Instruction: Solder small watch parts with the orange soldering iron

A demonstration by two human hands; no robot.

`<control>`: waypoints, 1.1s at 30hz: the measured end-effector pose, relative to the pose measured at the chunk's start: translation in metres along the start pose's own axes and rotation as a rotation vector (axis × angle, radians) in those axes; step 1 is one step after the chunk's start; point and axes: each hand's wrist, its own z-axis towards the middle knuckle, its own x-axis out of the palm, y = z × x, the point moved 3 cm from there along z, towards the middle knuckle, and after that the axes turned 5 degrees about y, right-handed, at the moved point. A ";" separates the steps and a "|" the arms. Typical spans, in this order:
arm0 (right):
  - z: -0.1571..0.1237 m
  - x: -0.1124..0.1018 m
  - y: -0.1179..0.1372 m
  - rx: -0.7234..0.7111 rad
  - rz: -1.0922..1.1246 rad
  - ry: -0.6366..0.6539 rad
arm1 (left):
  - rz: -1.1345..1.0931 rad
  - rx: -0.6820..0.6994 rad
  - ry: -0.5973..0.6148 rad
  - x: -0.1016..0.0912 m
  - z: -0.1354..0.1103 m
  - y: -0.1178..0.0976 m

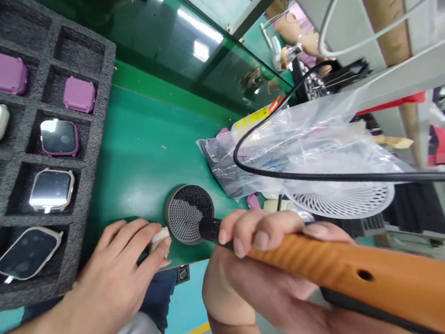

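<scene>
My right hand (pixel 267 236) is wrapped round an orange electric screwdriver (pixel 332 266). Its black nose (pixel 209 229) is over the right rim of a round dish (pixel 185 219) with a dimpled grey plate and tiny dark pieces, likely screws, heaped at one side. Just left of that dish, my left hand (pixel 125 264) is closed on a small pale watch case (pixel 159 239) at the bench's front edge. Fingers cover most of the case. Further left, a dark foam tray (pixel 99 94) holds watches, among them a pale-framed one (pixel 52 189), and purple cases (pixel 79 94).
The green bench top (pixel 138 138) meets a dark glossy panel (pixel 196 49) at the back. A clear plastic bag (pixel 302 144) and a white slotted round grille (pixel 346 200) lie to the right, crossed by a black cable (pixel 325 178). Another person's arm (pixel 286 26) shows beyond the panel.
</scene>
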 end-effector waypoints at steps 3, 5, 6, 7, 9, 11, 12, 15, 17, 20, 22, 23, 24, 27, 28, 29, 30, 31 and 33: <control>-0.005 0.003 0.013 0.058 -0.013 0.040 | 0.005 -0.001 -0.007 -0.001 0.002 -0.001; -0.008 0.007 0.014 0.062 0.001 0.090 | 0.014 0.000 -0.011 -0.002 0.002 -0.001; -0.010 0.009 0.012 0.064 0.010 0.116 | 0.018 -0.001 -0.011 -0.002 0.002 -0.001; -0.011 0.011 0.010 0.068 0.014 0.134 | 0.021 -0.002 -0.010 -0.002 0.002 -0.001; -0.014 0.014 0.003 0.066 0.010 0.143 | 0.021 -0.009 -0.004 -0.001 0.002 -0.001; -0.015 0.017 -0.002 0.043 0.019 0.141 | 0.015 -0.019 -0.002 0.000 0.002 -0.001; -0.015 0.017 -0.004 0.032 0.024 0.135 | 0.013 -0.023 0.000 0.001 0.002 -0.001; -0.015 0.018 -0.007 0.028 0.033 0.124 | 0.012 -0.033 0.007 0.002 0.002 0.000; -0.015 0.018 -0.006 0.036 0.024 0.120 | 0.013 -0.033 0.014 0.002 0.001 0.000; -0.014 0.019 -0.005 0.048 0.019 0.120 | 0.011 -0.025 0.018 0.002 0.001 0.001; -0.013 0.020 -0.006 0.043 0.022 0.119 | 0.011 -0.025 0.019 0.002 0.001 0.001; -0.014 0.021 -0.007 0.032 0.029 0.116 | 0.009 -0.029 0.019 0.002 0.001 0.001; -0.014 0.022 -0.010 0.012 0.042 0.105 | 0.008 -0.034 0.021 0.003 0.001 0.001; -0.017 0.023 -0.018 -0.049 0.080 0.114 | 0.006 -0.046 0.022 0.002 0.002 0.000; -0.018 0.023 -0.020 -0.059 0.087 0.129 | 0.007 -0.049 0.025 0.002 0.002 0.000; -0.019 0.023 -0.022 -0.063 0.091 0.143 | 0.009 -0.049 0.027 0.002 0.002 0.000; -0.019 0.023 -0.023 -0.066 0.092 0.153 | 0.012 -0.049 0.027 0.002 0.002 0.000; -0.020 0.023 -0.023 -0.051 0.085 0.160 | 0.012 -0.050 0.031 0.002 0.002 0.000; -0.020 0.023 -0.021 -0.036 0.069 0.160 | 0.011 -0.048 0.038 0.002 0.001 0.000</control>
